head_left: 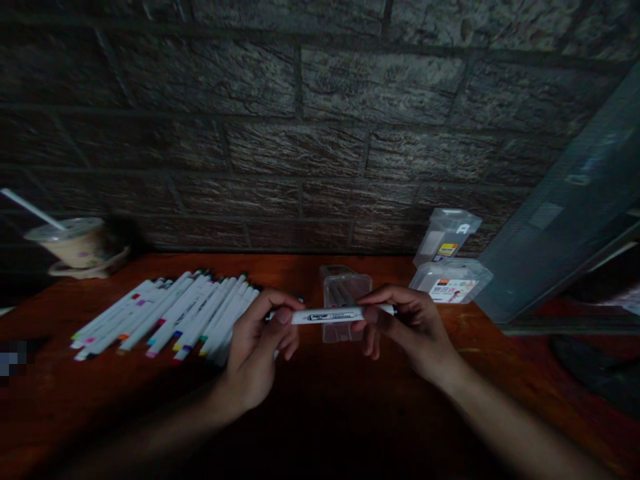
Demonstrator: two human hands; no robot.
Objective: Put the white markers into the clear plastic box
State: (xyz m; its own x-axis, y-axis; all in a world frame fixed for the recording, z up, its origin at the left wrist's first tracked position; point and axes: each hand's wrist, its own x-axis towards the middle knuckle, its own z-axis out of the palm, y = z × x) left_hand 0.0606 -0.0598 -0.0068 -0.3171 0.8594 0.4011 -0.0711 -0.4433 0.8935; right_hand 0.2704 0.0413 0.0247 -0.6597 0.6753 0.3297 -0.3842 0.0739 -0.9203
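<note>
A white marker point(327, 315) with dark printing lies level between my two hands, held up over the table. My left hand point(260, 347) pinches its left end between thumb and fingers. Its right end is pinched by my right hand point(410, 327). Behind the marker, a clear plastic case point(345, 333) lies on the table with a few markers inside, partly hidden by my hands. To the left, many white markers point(175, 313) with coloured ends are spread in a slanted row, close to my left hand.
A lidded drink cup point(77, 243) with a straw stands at the far left. Two clear plastic containers, one upright point(445, 237) and one labelled point(453, 283), are at the back right. A brick wall point(310, 147) borders the wooden table point(320, 413); a grey post point(560, 200) rises at right.
</note>
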